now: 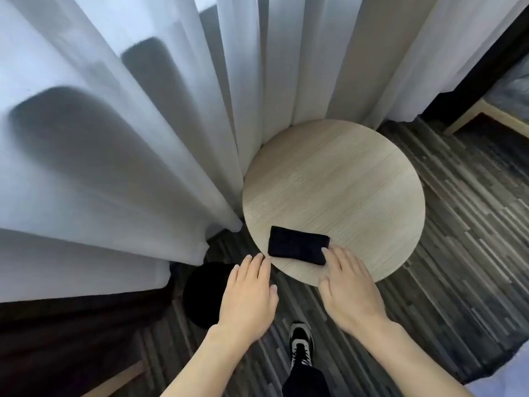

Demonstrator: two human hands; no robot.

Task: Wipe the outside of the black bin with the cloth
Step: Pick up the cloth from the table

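Note:
A folded black cloth lies flat near the front edge of a round light-wood table. My right hand reaches over the table's front edge, fingers spread, with fingertips touching the cloth's near right corner. My left hand hovers flat and empty just left of the table edge, fingers apart. The black bin stands on the floor below and left of my left hand, partly hidden by it.
White sheer curtains hang close behind and left of the table and bin. Dark furniture sits at lower left, a wooden frame at upper right. My shoe stands on striped dark carpet.

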